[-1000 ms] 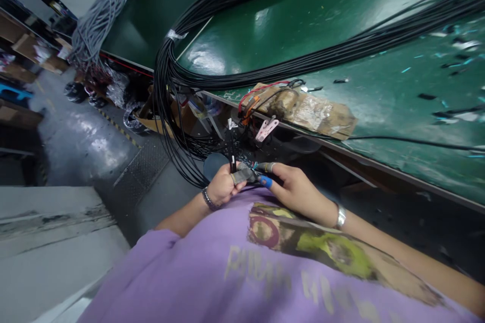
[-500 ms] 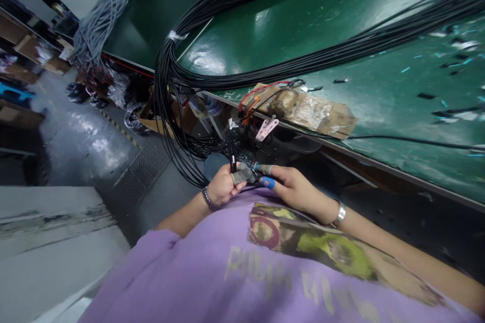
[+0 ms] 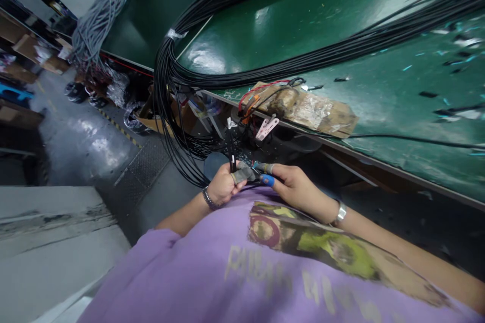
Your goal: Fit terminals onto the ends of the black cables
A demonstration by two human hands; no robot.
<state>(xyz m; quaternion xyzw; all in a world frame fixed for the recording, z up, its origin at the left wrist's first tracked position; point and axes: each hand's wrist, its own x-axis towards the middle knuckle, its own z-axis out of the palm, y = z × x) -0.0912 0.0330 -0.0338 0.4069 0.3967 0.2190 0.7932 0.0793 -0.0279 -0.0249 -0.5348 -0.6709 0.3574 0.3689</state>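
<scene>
My left hand (image 3: 223, 184) is closed around a black cable (image 3: 232, 149), its wrapped fingers and thumb pressed together in front of my shirt. A length of that cable, with a white end, sticks up above the fist. Close beside it my right hand (image 3: 299, 189) pinches with thumb and forefinger, a blue wrap on the thumb and a grey one on the finger. Thin coloured wires (image 3: 254, 165) show between the two hands, at the fingertips of the right. The exact grip there is too small to make out.
A large bundle of black cables (image 3: 242, 79) lies over the green table (image 3: 303, 25) and hangs off its edge. At that edge sit a taped cardboard block (image 3: 322, 113) and a pink clip (image 3: 267, 128). Scraps (image 3: 460, 111) litter the right side. Grey cables (image 3: 100, 25) hang at the back left.
Both hands stay almost in the same place. The right hand's fingers have shifted very slightly; the cable is still held in the left hand.
</scene>
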